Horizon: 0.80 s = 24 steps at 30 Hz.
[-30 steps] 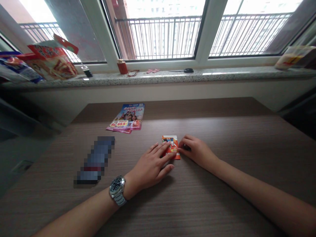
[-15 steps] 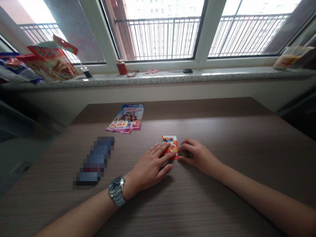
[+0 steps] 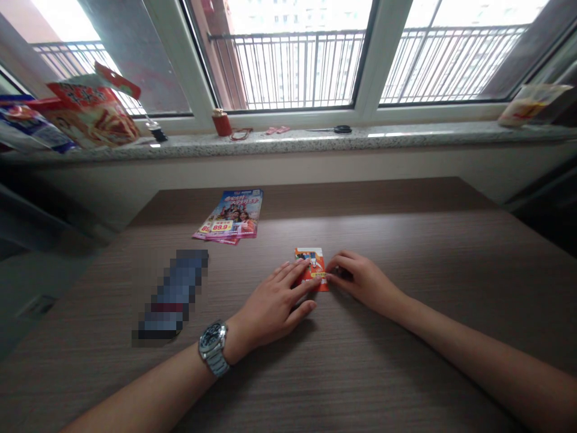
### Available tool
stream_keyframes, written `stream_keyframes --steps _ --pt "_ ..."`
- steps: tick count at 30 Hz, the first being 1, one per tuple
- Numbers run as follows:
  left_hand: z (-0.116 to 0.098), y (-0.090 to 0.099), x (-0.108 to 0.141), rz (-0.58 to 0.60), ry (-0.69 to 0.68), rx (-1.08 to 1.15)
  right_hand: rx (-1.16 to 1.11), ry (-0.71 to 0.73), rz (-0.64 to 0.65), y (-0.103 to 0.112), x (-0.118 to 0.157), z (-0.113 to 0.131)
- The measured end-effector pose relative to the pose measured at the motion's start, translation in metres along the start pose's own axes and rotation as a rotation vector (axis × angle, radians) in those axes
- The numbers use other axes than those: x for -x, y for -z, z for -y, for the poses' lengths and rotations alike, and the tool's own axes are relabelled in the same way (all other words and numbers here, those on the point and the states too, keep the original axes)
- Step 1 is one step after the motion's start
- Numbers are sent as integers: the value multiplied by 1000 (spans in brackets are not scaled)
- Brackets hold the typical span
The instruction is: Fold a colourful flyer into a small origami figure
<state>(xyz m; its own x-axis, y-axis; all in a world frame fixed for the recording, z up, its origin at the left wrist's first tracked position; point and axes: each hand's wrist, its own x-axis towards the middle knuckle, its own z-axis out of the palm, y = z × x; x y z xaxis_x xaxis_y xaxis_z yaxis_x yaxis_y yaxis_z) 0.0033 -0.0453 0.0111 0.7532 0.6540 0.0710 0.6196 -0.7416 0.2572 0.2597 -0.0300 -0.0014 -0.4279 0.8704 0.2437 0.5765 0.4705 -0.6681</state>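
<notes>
A small orange folded leaflet (image 3: 318, 261) lies flat on the wood-grained counter (image 3: 406, 216), roughly in the middle before us, its white strip along the far edge. Our left hand (image 3: 271, 308) reaches over it from the left, palm down, the fingertips resting on its printed face; that grip is wide, fingers spread and closing on nothing. Our right hand (image 3: 364, 278) is at the leaflet's right edge, its grip narrow, thumb and curled fingers near one another; we cannot tell whether they pinch the paper or only touch it. On our left wrist we wear a metal-banded watch (image 3: 211, 340). Farther out, to the left of the left hand, lies a dark oblong object (image 3: 174, 294), too pixelated for us to name. Beyond it, toward the window, we see a fanned stack of colourful flyers (image 3: 237, 210). Past the counter, the speckled stone windowsill (image 3: 288, 142) carries scissors (image 3: 342, 129), a red cylindrical container (image 3: 222, 124) and, at the left, a red snack bag (image 3: 97, 117).
</notes>
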Motion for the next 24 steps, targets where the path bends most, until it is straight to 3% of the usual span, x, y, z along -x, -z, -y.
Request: stream_keyframes --steps 10,24 --pt "-2 3 0 16 10 14 88 -41 -76 -6 -23 -13" --pt "0 1 1 5 0 25 92 6 -107 -13 -19 -14"
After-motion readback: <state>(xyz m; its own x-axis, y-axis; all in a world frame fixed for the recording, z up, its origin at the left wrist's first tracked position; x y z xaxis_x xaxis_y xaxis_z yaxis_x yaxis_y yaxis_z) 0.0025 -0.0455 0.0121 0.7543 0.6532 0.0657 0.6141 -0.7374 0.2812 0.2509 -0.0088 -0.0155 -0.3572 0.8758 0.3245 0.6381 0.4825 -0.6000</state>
